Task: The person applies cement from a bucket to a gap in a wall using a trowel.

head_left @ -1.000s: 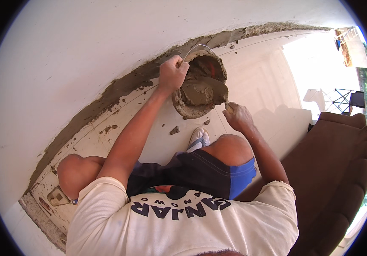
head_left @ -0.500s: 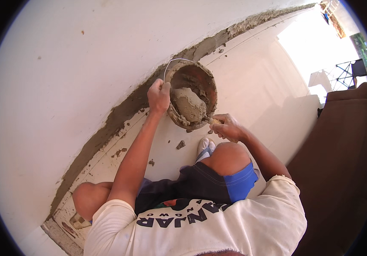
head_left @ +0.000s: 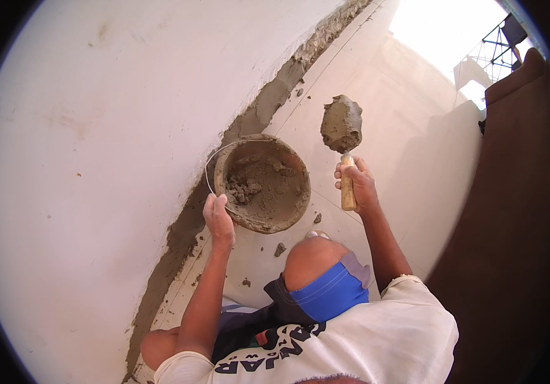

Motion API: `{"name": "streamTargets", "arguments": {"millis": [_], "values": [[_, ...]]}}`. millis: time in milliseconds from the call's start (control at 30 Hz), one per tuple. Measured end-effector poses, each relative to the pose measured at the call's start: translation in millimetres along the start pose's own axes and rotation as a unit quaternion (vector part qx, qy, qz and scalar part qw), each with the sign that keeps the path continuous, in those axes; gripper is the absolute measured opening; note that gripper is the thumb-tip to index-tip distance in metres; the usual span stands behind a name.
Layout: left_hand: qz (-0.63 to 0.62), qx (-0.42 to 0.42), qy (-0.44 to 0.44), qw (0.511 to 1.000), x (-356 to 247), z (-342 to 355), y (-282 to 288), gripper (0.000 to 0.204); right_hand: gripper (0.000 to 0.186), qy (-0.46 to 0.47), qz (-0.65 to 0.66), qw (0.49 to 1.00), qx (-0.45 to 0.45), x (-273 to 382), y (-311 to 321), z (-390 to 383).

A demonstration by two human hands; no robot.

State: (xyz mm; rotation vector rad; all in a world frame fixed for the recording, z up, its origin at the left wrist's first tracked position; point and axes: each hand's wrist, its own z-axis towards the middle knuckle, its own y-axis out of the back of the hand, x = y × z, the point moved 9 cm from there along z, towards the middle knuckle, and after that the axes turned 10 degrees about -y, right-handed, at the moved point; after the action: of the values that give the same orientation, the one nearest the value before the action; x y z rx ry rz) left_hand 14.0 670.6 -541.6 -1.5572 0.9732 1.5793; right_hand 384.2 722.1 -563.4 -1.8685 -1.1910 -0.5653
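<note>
My left hand (head_left: 220, 221) grips the near-left rim of a mortar-caked bucket (head_left: 307, 185), beside its thin wire handle (head_left: 207, 168). The bucket leans so that its mouth shows, and wet grey mortar (head_left: 259, 185) coats the inside and lies in clumps. My right hand (head_left: 359, 182) is wrapped round the wooden handle of a trowel (head_left: 348, 192), held out to the right of the bucket. A thick heap of mortar (head_left: 342, 123) covers the trowel's blade, hiding most of the metal.
A white wall (head_left: 108, 160) rises on the left, with a rough grey mortar strip (head_left: 275, 99) along its foot. Mortar crumbs (head_left: 280, 249) dot the pale tiled floor (head_left: 409, 147). A brown sofa-like piece (head_left: 511, 211) stands at the right, and a black metal frame (head_left: 499, 51) stands beyond.
The trowel has come out of the bucket, loaded with mortar, and moved up and right. The bucket appears lower and further left, still in my left hand. The view has shifted.
</note>
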Motion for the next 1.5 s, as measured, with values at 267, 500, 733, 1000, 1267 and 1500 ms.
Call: {"name": "streamTargets", "arguments": {"millis": [267, 500, 733, 1000, 1267, 1500], "values": [[-0.071, -0.048, 0.169, 0.982, 11, -66, 20, 0.007, 0.030, 0.162, 0.171, 0.951, -0.198, 55, 66, 56], [-0.012, 0.006, 0.288, 0.958, 72, -139, 61, 0.027, 0.046, 0.305, 0.016, 0.824, -0.477, 79, 68, 187], [0.056, -0.007, 0.456, 0.888, 49, -178, 90, 0.039, 0.049, 0.218, -0.051, 0.962, -0.153, 34, -124, 221], [0.311, 0.110, 0.297, 0.896, -43, -103, 75, 0.028, 0.032, 0.159, -0.066, 0.955, -0.240, 22, -38, 246], [0.556, 0.095, -0.374, 0.736, -219, -19, 51, 0.020, 0.020, 0.013, 0.074, 0.993, -0.094, 20, -1, 298], [0.603, 0.126, -0.623, 0.482, -275, 11, 57, 0.029, 0.012, -0.025, 0.033, 0.999, 0.024, 32, -46, 324]]}}
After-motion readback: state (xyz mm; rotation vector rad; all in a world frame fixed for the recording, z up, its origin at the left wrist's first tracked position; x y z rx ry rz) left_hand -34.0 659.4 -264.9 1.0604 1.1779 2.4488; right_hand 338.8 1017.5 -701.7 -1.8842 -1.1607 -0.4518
